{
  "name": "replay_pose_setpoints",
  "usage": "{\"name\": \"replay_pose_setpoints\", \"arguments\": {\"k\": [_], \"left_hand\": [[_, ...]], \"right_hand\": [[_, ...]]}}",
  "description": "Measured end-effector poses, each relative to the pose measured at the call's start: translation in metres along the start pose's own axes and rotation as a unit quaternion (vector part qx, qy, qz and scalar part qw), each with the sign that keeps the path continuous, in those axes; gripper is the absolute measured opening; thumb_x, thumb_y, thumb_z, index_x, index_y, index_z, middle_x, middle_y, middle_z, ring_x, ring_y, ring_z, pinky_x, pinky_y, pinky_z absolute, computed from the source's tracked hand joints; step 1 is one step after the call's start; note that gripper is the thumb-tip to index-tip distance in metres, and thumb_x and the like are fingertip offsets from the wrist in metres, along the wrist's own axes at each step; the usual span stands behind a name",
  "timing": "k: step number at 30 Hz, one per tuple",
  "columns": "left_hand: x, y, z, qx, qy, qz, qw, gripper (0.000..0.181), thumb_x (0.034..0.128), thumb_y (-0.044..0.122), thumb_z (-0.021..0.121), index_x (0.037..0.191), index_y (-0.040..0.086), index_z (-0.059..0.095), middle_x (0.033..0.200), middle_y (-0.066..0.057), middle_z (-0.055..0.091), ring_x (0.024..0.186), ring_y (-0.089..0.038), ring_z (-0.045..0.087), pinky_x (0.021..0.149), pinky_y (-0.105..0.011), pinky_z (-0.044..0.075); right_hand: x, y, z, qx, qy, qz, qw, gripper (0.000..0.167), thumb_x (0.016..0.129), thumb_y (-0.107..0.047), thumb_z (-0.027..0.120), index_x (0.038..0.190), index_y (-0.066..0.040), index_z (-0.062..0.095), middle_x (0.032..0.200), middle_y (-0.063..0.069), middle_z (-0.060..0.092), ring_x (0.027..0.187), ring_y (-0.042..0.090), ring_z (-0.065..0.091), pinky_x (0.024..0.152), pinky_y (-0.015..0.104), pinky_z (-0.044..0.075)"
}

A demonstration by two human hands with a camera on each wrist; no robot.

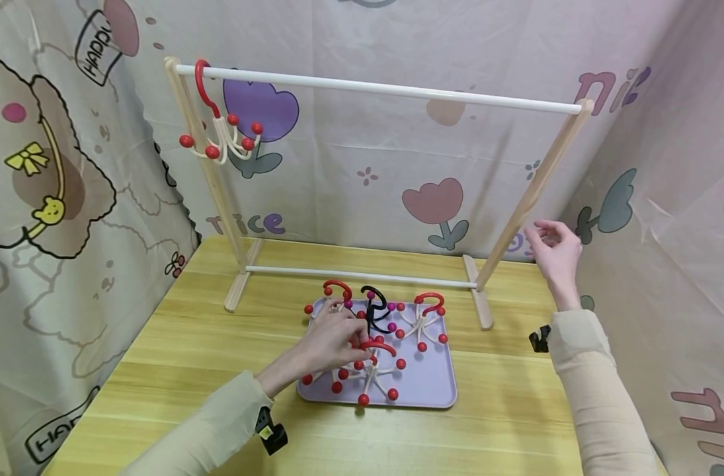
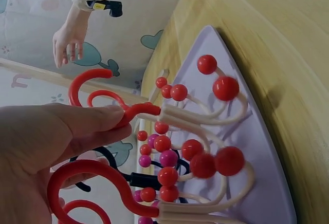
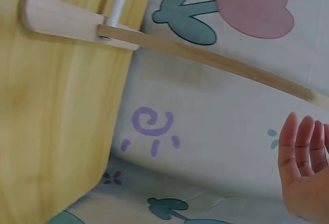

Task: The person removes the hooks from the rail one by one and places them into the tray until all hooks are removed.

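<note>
My left hand (image 1: 332,337) is over the lilac tray (image 1: 436,380). Its thumb and fingers pinch the red hook (image 2: 136,110) of a beige multi-armed hanger (image 1: 370,377) with red ball tips. More hangers lie close by: a black one (image 1: 370,314) with magenta balls, and a beige one (image 1: 421,324) with a red hook at the tray's right. Others are partly hidden under the left hand. Raised beside the rack's right post, my right hand (image 1: 555,254) holds nothing; its fingers (image 3: 289,152) are loosely bent.
Behind the tray stands a rack with a white top bar (image 1: 373,87) and wooden posts (image 1: 534,192). A beige hanger (image 1: 225,142) with a red hook hangs at the bar's left end. Patterned curtains (image 1: 350,198) enclose the wooden table (image 1: 177,344).
</note>
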State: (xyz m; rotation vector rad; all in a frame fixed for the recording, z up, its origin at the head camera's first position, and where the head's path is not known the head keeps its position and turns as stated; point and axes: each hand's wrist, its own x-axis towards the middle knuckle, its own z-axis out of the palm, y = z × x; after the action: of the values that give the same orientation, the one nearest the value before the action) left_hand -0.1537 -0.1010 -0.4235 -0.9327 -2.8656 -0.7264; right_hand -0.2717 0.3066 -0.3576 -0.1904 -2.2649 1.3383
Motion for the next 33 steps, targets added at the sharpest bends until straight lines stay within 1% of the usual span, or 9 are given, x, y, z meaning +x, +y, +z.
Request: {"name": "replay_pose_setpoints", "arguments": {"k": [5, 11, 15, 19, 22, 27, 29, 30, 33], "left_hand": [[0.001, -0.002, 0.002, 0.021, 0.002, -0.003, 0.9998, 0.025, 0.0794, 0.035, 0.085, 0.076, 0.025, 0.062, 0.070, 0.011, 0.066, 0.084, -0.012, 0.060, 0.122, -0.060, 0.023], [0.001, -0.002, 0.003, 0.032, 0.021, -0.016, 0.9992, 0.024, 0.0766, 0.036, 0.087, 0.077, 0.023, 0.066, 0.071, 0.009, 0.068, 0.086, -0.014, 0.060, 0.120, -0.061, 0.026], [0.002, -0.002, 0.003, 0.033, 0.036, -0.015, 0.9987, 0.023, 0.0746, 0.037, 0.088, 0.084, 0.023, 0.072, 0.075, 0.009, 0.071, 0.089, -0.016, 0.063, 0.118, -0.061, 0.029], [0.002, -0.003, 0.003, 0.019, 0.037, -0.018, 0.9990, 0.025, 0.0744, 0.038, 0.088, 0.091, 0.024, 0.076, 0.080, 0.010, 0.074, 0.095, -0.017, 0.065, 0.118, -0.061, 0.030], [-0.001, -0.005, 0.001, 0.007, 0.034, -0.021, 0.9992, 0.025, 0.0747, 0.039, 0.088, 0.092, 0.025, 0.076, 0.083, 0.010, 0.075, 0.098, -0.017, 0.065, 0.118, -0.061, 0.029], [-0.006, -0.013, -0.009, -0.042, 0.044, -0.025, 0.9978, 0.032, 0.0736, 0.041, 0.088, 0.098, 0.024, 0.076, 0.094, 0.008, 0.077, 0.105, -0.019, 0.067, 0.117, -0.062, 0.030], [-0.007, -0.019, -0.016, -0.096, 0.065, -0.030, 0.9928, 0.036, 0.0728, 0.038, 0.089, 0.100, 0.019, 0.076, 0.098, 0.004, 0.078, 0.105, -0.022, 0.068, 0.114, -0.061, 0.035], [-0.007, -0.024, -0.020, -0.131, 0.079, -0.034, 0.9876, 0.037, 0.0739, 0.036, 0.088, 0.103, 0.017, 0.076, 0.101, 0.000, 0.078, 0.106, -0.024, 0.068, 0.112, -0.061, 0.038], [-0.006, -0.038, -0.034, -0.226, 0.136, -0.064, 0.9625, 0.039, 0.0773, 0.030, 0.086, 0.109, 0.012, 0.074, 0.109, -0.005, 0.077, 0.109, -0.028, 0.068, 0.110, -0.057, 0.043]], "right_hand": [[-0.013, 0.015, -0.004, 0.043, -0.031, 0.011, 0.9985, 0.020, 0.096, -0.019, 0.068, 0.113, -0.011, 0.065, 0.087, -0.014, 0.058, 0.064, -0.006, 0.059, 0.053, 0.011, 0.053], [-0.030, 0.032, -0.008, 0.047, -0.076, 0.012, 0.9959, 0.022, 0.096, -0.017, 0.067, 0.115, -0.006, 0.063, 0.089, -0.018, 0.061, 0.069, -0.002, 0.063, 0.055, 0.014, 0.055], [-0.038, 0.041, -0.008, 0.073, -0.095, 0.018, 0.9927, 0.014, 0.095, -0.016, 0.068, 0.109, -0.013, 0.065, 0.089, -0.017, 0.062, 0.069, -0.001, 0.064, 0.055, 0.016, 0.056], [-0.047, 0.047, -0.006, 0.112, -0.103, 0.024, 0.9880, 0.013, 0.094, -0.011, 0.069, 0.102, -0.022, 0.066, 0.087, -0.014, 0.062, 0.067, 0.000, 0.065, 0.054, 0.016, 0.056], [-0.055, 0.052, -0.004, 0.122, -0.106, 0.032, 0.9863, 0.017, 0.094, -0.011, 0.069, 0.099, -0.026, 0.066, 0.087, -0.013, 0.061, 0.066, 0.001, 0.065, 0.054, 0.017, 0.056], [-0.068, 0.058, 0.000, 0.135, -0.121, 0.044, 0.9826, 0.014, 0.094, -0.013, 0.070, 0.101, -0.025, 0.067, 0.087, -0.014, 0.063, 0.068, 0.003, 0.065, 0.056, 0.018, 0.057], [-0.074, 0.060, 0.001, 0.142, -0.130, 0.046, 0.9803, 0.013, 0.095, -0.013, 0.070, 0.103, -0.023, 0.067, 0.087, -0.014, 0.064, 0.069, 0.004, 0.065, 0.056, 0.019, 0.058], [-0.076, 0.062, 0.002, 0.143, -0.132, 0.047, 0.9797, 0.012, 0.095, -0.013, 0.070, 0.103, -0.022, 0.067, 0.087, -0.014, 0.064, 0.069, 0.004, 0.066, 0.056, 0.020, 0.058], [-0.084, 0.064, 0.002, 0.160, -0.135, 0.052, 0.9764, 0.013, 0.095, -0.010, 0.069, 0.103, -0.020, 0.068, 0.086, -0.011, 0.065, 0.068, 0.006, 0.066, 0.056, 0.022, 0.058]]}}
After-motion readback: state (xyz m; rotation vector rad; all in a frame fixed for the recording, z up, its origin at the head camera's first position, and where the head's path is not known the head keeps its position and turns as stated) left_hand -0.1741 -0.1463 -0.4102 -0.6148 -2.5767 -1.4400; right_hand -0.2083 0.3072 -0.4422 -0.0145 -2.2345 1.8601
